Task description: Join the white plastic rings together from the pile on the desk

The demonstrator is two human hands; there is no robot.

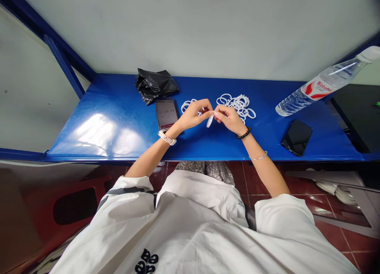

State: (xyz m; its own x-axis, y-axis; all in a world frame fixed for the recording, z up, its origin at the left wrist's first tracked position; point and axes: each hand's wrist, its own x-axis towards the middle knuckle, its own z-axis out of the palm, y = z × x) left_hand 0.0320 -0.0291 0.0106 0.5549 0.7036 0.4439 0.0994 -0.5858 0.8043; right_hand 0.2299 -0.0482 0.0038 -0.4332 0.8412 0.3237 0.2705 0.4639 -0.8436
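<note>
Head view: both bare hands meet just above the middle of the blue metal tabletop (113,123). Between them they share one white plastic ring (209,120), seen nearly edge-on and tilted. The left hand (194,115) has its grip closed narrowly on the ring's upper end with thumb and fingertips. The right hand (230,118) pinches it from the other side, its grip just as tight. Held at both ends, the ring hangs clear of the surface, apparently so that each hand can steady it against the other.

Just beyond the right hand lies a loose heap of white rings (239,104), overlapping one another. A smaller cluster of white rings (187,104) lies beyond the left hand, apart from the heap. Both groups are within easy reach, which seems to be why they sit so close to the hands.

A phone showing a timer (166,114) lies flat just left of the left wrist, screen up, where a glance can read it. A crumpled black plastic bag (156,86) sits behind it by the wall.

Well to the right, a clear plastic water bottle with a red label (320,88) leans at an angle. A black phone with a dark screen (297,136) lies near the tabletop's near edge. Both are set aside from the hands.
</note>
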